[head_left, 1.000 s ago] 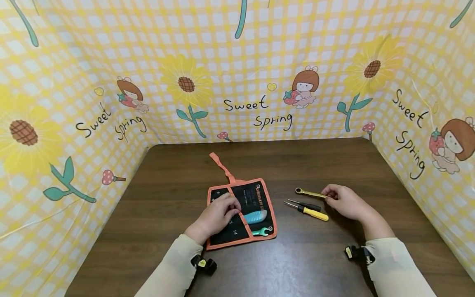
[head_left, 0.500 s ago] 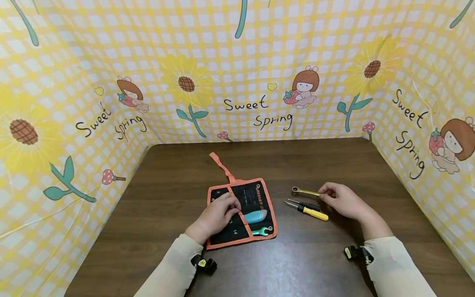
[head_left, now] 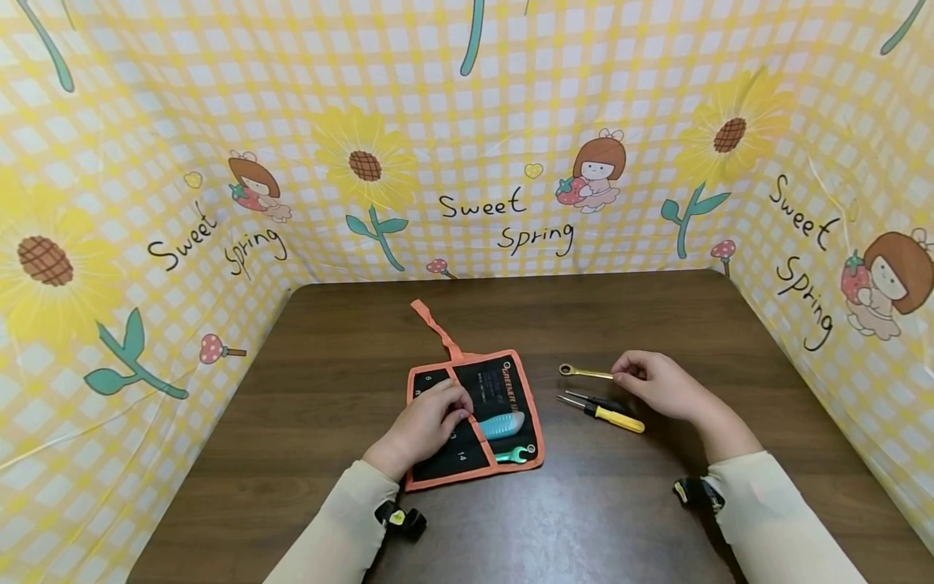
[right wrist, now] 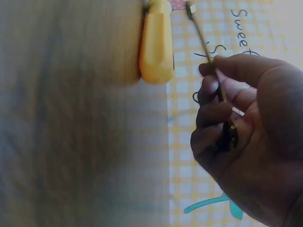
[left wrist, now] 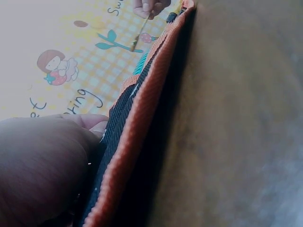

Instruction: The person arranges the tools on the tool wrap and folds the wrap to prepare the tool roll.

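In the head view a black tool pouch (head_left: 481, 385) with orange trim lies flat on the table. My left hand (head_left: 426, 422) rests over its pocket side, thumb and fingers pinching the orange pocket edge; the left wrist view shows the thumb against the black cloth. A tool with a light-blue handle (head_left: 502, 425) and a green wrench (head_left: 516, 455) stick out of the pockets. My right hand (head_left: 657, 383) holds a gold ratchet wrench (head_left: 586, 372) by one end, its ring end pointing left towards the pouch. In the right wrist view the wrench (right wrist: 204, 45) runs through the curled fingers.
Just in front of the right hand lie a yellow-handled screwdriver (head_left: 619, 418) and a black-handled screwdriver (head_left: 604, 403), side by side. The pouch's orange tie strap (head_left: 436, 324) stretches towards the back. Yellow checked cloth walls (head_left: 474, 162) enclose the brown table (head_left: 584, 519) at the back and sides.
My right hand has moved left with the gold wrench, bringing its ring end closer to the pouch. The left hand and the pouch have stayed in place.
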A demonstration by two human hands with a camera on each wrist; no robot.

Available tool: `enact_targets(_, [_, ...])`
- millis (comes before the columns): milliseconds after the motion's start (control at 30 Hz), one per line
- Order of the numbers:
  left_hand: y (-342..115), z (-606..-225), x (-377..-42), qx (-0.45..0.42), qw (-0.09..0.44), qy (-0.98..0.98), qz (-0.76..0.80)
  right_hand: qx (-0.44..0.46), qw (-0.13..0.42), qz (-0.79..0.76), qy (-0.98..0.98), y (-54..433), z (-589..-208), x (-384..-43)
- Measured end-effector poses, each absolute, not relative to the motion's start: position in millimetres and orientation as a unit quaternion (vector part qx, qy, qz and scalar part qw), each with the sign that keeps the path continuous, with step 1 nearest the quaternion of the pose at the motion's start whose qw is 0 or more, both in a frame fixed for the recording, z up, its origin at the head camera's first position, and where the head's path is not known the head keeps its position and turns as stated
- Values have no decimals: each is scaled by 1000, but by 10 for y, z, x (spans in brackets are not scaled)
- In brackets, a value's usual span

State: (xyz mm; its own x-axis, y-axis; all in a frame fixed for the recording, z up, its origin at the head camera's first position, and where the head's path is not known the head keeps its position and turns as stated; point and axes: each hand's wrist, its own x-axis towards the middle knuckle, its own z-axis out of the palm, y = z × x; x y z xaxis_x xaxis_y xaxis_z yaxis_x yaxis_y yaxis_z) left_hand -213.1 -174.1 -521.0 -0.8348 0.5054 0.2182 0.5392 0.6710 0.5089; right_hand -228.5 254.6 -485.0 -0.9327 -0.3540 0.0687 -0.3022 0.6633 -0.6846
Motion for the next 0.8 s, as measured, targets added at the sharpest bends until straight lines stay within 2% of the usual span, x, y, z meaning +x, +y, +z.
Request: enact_targets(800, [-1713, -5219, -2108, -285, 33, -910, -298, -230, 63, -381, 893, 2037, -4700, -2387])
